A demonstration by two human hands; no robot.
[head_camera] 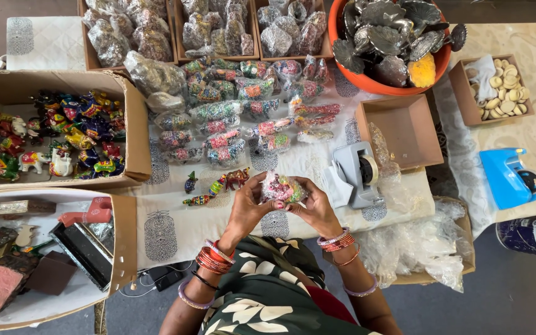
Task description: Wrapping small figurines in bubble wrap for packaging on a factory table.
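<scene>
Head view shows us looking down on our own two hands, raised together just above the near edge of the desk (175, 232). Our left hand (247, 208) and right hand (315, 208) both have their grip closed around one small plastic-wrapped packet (281, 188) of bright pink, green and white figurines; the fingers curl over it from either side, so the packet sits between the two palms, off the cloth. Just beyond it on the desk lie a few loose painted animal figurines (218, 185), unwrapped. Farther back, rows of wrapped packets (243, 118) cover the cloth. To the right of our hands stands a grey tape dispenser (358, 174), with an empty cardboard tray (401, 130) behind it and crumpled clear plastic bags (423, 245) near our right wrist. On the left an open cardboard box (134, 124) holds many coloured figurines. An orange bowl (442, 59) of silvery metal pieces sits at the far right.
</scene>
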